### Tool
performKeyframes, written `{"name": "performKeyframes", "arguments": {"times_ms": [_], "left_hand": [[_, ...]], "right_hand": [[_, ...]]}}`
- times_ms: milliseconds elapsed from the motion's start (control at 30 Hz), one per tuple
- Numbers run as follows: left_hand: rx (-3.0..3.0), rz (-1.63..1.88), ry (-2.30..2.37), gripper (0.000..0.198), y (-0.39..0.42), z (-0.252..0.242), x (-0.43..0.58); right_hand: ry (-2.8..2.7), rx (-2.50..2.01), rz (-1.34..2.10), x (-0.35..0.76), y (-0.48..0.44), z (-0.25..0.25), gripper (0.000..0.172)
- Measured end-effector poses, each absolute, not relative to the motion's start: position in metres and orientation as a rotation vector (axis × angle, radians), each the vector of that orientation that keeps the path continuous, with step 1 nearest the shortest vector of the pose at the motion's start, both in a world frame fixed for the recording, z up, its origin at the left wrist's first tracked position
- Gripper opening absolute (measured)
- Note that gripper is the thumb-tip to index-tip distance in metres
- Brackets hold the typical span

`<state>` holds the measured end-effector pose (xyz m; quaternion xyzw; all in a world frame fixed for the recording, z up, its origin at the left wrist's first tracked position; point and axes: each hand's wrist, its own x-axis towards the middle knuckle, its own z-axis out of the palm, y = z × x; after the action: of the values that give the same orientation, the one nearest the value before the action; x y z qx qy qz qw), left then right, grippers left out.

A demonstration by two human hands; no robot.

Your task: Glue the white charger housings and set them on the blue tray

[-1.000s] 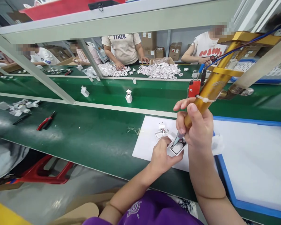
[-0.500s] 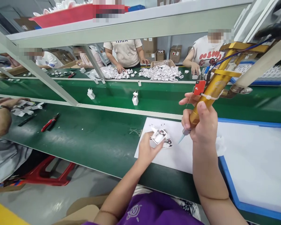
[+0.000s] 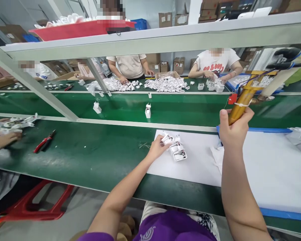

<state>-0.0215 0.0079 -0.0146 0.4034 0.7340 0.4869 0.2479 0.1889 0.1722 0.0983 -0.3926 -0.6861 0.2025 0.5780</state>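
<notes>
My left hand (image 3: 157,148) reaches to the white sheet (image 3: 253,167) and pinches a white plug part (image 3: 166,138) at the left end of a small group of white charger shells (image 3: 180,151). My right hand (image 3: 233,130) is closed around the gold barrel of a hanging glue dispenser (image 3: 241,102), held up and to the right of the shells; its tip is hidden behind the hand. A crumpled white tissue (image 3: 217,157) lies under that hand.
Two white chargers (image 3: 147,111) stand on the green conveyor belt beyond the sheet. Red-handled pliers (image 3: 43,142) lie left. Another person's hands (image 3: 3,137) work at far left. Piles of white parts (image 3: 165,83) and several workers line the far side.
My left hand set the shell down among the others on the sheet and moved to a plug part. My right hand lifted the dispenser away to the right.
</notes>
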Motion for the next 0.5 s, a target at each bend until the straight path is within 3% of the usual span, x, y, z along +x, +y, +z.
{"name": "performKeyframes", "arguments": {"times_ms": [133, 200, 300, 400, 500], "left_hand": [[1.101, 1.394, 1.818, 0.042, 0.007, -0.027, -0.023], [1.09, 1.427, 1.739, 0.045, 0.007, -0.031, -0.024], [1.067, 1.457, 1.68, 0.047, 0.006, -0.033, -0.022], [1.059, 1.471, 1.666, 0.043, 0.003, -0.032, -0.019], [1.038, 1.49, 1.686, 0.036, 0.003, -0.028, -0.017]], "right_hand": [[-1.711, -0.964, 0.166, 0.213, 0.154, 0.079, 0.079], [-1.732, -0.938, 0.09, 0.22, 0.127, 0.061, 0.069], [-1.985, -0.832, 0.578, 0.217, 0.074, 0.023, 0.048], [-2.165, -0.848, 1.006, 0.203, 0.035, -0.013, 0.052], [-2.168, -0.894, 1.046, 0.188, 0.028, -0.031, 0.056]]}}
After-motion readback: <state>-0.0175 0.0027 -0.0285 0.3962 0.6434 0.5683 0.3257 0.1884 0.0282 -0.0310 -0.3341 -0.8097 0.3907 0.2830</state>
